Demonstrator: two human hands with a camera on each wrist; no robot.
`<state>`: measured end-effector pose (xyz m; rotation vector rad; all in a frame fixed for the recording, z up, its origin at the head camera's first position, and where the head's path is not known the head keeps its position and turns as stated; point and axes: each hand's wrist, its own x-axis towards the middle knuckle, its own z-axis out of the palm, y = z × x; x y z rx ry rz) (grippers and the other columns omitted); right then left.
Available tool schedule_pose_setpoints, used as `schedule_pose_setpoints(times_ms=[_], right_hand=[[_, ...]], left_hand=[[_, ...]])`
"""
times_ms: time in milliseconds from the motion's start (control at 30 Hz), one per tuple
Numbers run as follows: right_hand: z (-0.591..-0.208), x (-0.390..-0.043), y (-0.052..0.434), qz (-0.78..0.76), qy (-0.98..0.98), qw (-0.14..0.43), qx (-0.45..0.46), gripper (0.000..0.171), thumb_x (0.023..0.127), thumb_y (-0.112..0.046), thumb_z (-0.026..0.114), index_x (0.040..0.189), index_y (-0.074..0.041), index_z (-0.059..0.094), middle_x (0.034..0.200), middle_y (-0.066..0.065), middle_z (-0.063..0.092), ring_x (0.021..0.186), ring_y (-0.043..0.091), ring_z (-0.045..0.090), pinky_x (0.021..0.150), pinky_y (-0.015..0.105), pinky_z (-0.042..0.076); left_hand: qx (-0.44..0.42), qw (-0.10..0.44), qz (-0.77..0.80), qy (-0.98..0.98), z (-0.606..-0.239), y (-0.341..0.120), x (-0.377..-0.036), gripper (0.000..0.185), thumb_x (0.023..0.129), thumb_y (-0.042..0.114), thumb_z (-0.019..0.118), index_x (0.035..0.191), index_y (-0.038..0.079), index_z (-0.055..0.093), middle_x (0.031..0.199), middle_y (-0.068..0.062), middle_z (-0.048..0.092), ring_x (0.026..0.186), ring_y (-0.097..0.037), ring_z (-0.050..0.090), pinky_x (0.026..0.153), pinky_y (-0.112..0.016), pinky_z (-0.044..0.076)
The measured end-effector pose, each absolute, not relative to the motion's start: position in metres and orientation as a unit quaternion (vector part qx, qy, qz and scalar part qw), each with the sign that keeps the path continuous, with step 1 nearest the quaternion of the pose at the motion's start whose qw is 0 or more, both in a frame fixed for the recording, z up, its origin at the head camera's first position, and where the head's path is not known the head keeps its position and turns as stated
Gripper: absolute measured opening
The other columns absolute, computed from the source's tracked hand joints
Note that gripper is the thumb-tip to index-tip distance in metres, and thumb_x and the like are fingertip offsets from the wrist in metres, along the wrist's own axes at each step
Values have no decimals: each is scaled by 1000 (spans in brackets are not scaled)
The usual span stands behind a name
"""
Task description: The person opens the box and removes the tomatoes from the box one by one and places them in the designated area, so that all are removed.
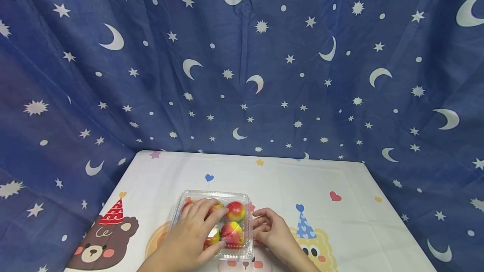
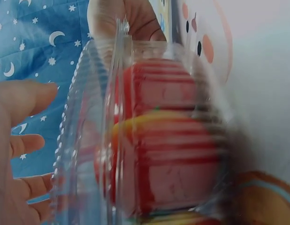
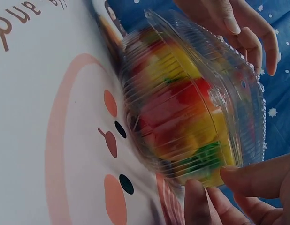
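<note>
— What kind of place is this?

— A makeshift, staged set rather than a lived-in room: a navy backdrop cloth printed with white moons and stars hangs in folds behind and to both sides of the hands.

— And below them?

— A table under a white children's tablecloth with cartoon bears in party hats and coloured hearts.

A table under a white cloth printed with party-hatted cartoon animals and small hearts and stars carries a clear ribbed plastic clamshell box near its front edge, closed, holding what look like four red-and-yellow peaches.
</note>
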<state>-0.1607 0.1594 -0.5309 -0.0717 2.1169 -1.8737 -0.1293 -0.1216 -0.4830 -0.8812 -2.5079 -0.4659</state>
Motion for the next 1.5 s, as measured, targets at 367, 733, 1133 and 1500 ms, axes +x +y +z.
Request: schedule_pose_setpoints(times_ms=[367, 733, 1133, 1500], right_hand=[[-531, -160, 159, -648, 747, 142, -29, 56, 80, 8, 71, 133, 2, 57, 105, 11, 71, 84, 18, 72, 70, 29, 65], [-529, -158, 159, -691, 705, 161, -14, 55, 80, 14, 67, 133, 5, 54, 101, 9, 70, 80, 13, 70, 70, 29, 65], [-527, -157, 161, -709, 685, 168, -16, 53, 80, 12, 69, 131, 7, 54, 98, 7, 71, 82, 15, 72, 72, 29, 65], [-526, -154, 161, -722, 668, 182, -14, 54, 80, 13, 70, 130, 6, 54, 98, 6, 71, 83, 13, 73, 71, 28, 64]], left_hand=[[-348, 210, -199, -892, -484, -117, -129, 76, 79, 50, 92, 146, 34, 59, 148, 6, 53, 138, -16, 50, 112, -46, 51], [-367, 177, -194, -893, -487, -111, -125, 80, 77, 49, 95, 148, 33, 60, 147, 1, 57, 139, -18, 52, 107, -51, 58], [-379, 188, -178, -888, -487, -104, -122, 69, 76, 46, 96, 135, 31, 66, 142, -1, 61, 134, -19, 54, 106, -49, 55], [-391, 168, -166, -890, -491, -101, -118, 60, 82, 49, 92, 133, 34, 65, 146, 0, 58, 133, -19, 53, 106, -51, 55]])
